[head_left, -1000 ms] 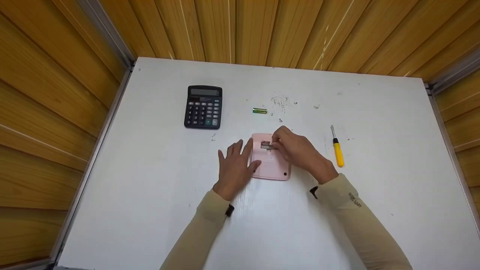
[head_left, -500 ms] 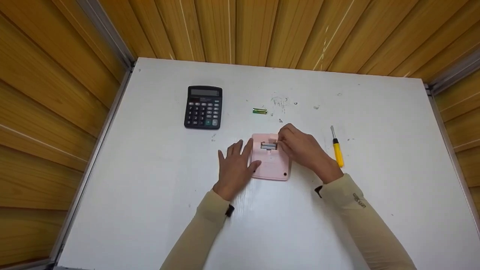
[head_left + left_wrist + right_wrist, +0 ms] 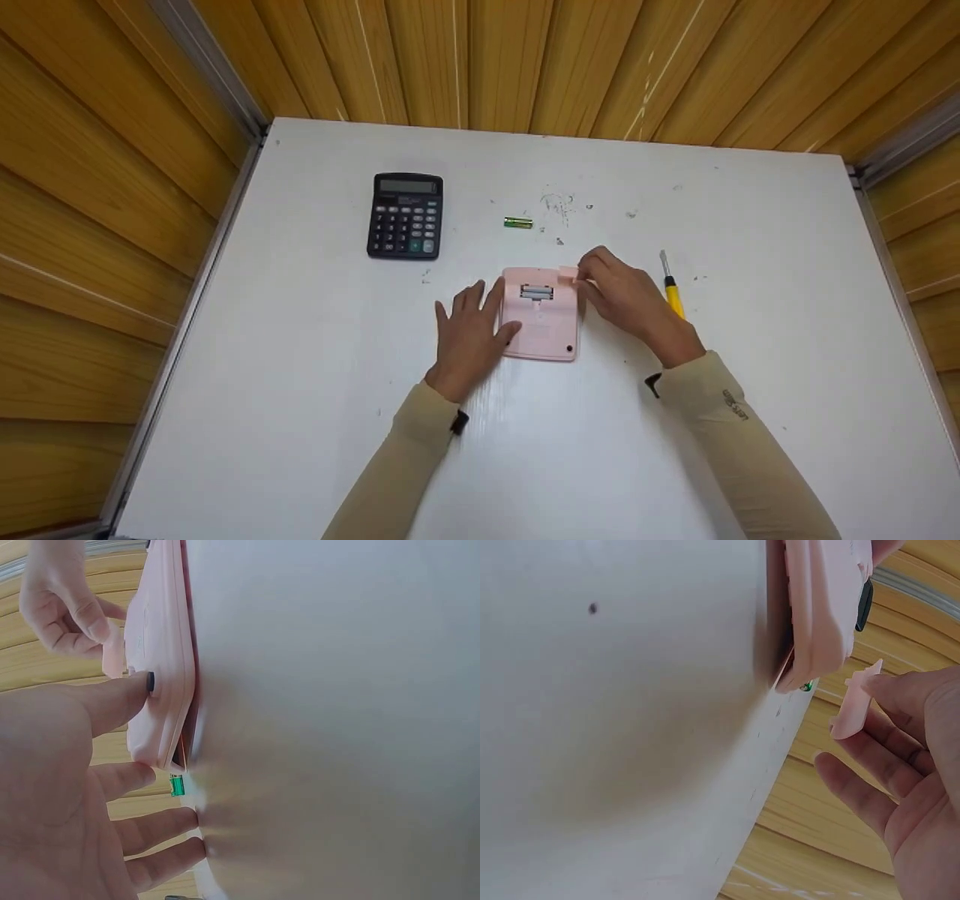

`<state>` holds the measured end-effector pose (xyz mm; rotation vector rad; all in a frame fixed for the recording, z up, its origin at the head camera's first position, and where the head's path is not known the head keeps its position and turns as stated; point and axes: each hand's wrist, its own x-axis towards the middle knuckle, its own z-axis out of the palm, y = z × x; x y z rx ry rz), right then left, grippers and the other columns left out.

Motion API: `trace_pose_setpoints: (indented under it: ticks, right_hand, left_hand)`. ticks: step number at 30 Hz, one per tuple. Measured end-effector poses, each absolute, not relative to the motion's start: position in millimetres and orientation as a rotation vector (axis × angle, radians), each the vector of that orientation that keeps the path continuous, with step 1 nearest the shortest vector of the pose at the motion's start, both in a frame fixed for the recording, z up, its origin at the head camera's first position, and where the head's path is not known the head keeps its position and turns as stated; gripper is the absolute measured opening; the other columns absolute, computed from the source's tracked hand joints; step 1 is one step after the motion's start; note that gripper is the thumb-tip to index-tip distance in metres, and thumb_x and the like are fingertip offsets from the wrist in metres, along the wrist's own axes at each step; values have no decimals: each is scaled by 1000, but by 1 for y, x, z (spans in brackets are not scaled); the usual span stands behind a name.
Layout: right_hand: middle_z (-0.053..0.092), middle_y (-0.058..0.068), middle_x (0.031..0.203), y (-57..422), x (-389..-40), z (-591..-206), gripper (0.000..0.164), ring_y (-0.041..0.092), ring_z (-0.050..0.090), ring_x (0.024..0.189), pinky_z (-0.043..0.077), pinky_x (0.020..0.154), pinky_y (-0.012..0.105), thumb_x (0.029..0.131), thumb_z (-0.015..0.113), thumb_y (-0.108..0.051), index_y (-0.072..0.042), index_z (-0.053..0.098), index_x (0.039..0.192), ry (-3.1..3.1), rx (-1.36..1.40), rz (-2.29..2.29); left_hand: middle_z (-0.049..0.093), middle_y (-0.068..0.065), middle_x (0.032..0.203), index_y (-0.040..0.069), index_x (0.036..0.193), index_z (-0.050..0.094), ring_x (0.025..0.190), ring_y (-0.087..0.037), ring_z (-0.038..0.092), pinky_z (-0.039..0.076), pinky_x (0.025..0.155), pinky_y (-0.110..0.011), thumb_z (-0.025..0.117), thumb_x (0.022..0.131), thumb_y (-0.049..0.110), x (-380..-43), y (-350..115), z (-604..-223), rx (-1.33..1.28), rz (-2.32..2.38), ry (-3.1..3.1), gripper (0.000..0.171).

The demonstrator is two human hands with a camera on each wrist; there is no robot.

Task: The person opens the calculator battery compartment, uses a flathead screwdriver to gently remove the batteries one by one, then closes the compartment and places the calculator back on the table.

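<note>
A pink calculator (image 3: 540,334) lies face down on the white table, its back showing. In its uncovered battery compartment (image 3: 537,292) sit what look like pale batteries. My left hand (image 3: 470,341) is spread along the calculator's left side; the thumb (image 3: 124,699) presses on the back beside a black foot, and the index finger touches the edge. Between thumb and fingers, my right hand (image 3: 626,300) pinches a small pink battery cover (image 3: 859,705), held above the calculator's upper right corner and apart from the compartment.
A green battery (image 3: 518,223) lies beyond the pink calculator. Farther left is a black calculator (image 3: 405,216), face up. To the right, a screwdriver with a yellow handle (image 3: 674,298) is partly behind the right wrist. Wood-patterned walls (image 3: 502,67) border the table (image 3: 300,337).
My right hand has moved right, away from the compartment, taking the pink cover with it, so the compartment now shows fully. The left hand has stayed in place.
</note>
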<state>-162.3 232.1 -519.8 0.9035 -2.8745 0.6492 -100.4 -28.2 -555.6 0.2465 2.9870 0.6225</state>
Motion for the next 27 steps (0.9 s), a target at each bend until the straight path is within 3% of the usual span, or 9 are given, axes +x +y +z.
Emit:
trace_pose_setpoints:
  ticks: [14, 27]
  right_hand:
    - [63, 11, 111, 258, -160, -537, 12, 26, 70, 95, 61, 82, 41, 96, 77, 1, 1, 67, 102, -2960, 788, 579]
    - [64, 13, 110, 265, -161, -545, 9, 28, 70, 94, 60, 78, 43, 96, 77, 1, 2, 69, 100, -2917, 844, 557]
  left_hand:
    - [44, -17, 163, 21, 167, 38, 151, -37, 39, 23, 116, -77, 63, 104, 54, -100, -28, -556, 245, 657, 2986, 75]
    - [45, -19, 161, 18, 167, 38, 149, -39, 40, 23, 114, -78, 63, 105, 52, -100, -28, -556, 261, 660, 2988, 75]
